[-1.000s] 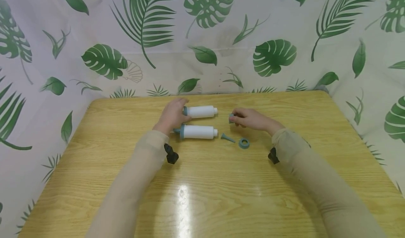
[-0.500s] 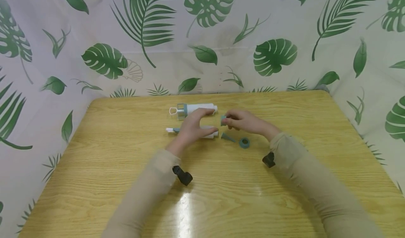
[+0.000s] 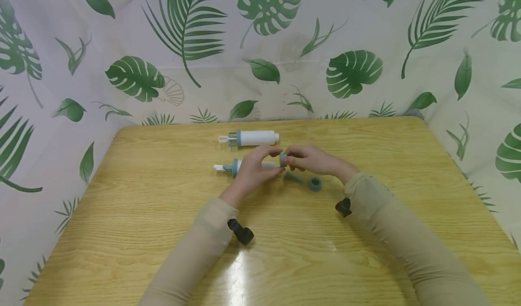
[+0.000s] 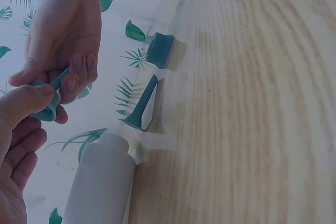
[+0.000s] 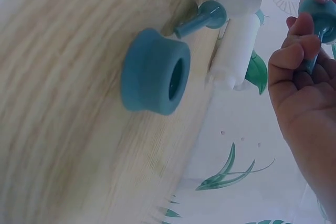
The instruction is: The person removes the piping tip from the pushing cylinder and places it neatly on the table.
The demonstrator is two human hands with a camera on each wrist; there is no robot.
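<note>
In the head view both hands meet over the right end of the near cylinder. My left hand [image 3: 253, 167] pinches a teal ring cap [image 4: 47, 109] between thumb and fingers. My right hand [image 3: 317, 160] holds the thin stem of a teal nozzle [image 4: 61, 78], whose wide end sits inside that cap. The near white cylinder [image 4: 100, 182], with a teal collar and a plunger handle, lies partly hidden behind my left hand. A second teal nozzle [image 5: 202, 18] and a loose teal ring cap [image 5: 149, 72] rest on the table by the hands.
A similar white cylinder [image 3: 258, 138], with a teal collar and looped white handle, lies farther back. The wooden table [image 3: 285, 251] ends at a leaf-print sheet [image 3: 293, 80] behind and at the sides.
My left hand has left the far cylinder, moved right and toward me, and taken hold of the ring cap. My right hand has shifted left with the nozzle and cap.
</note>
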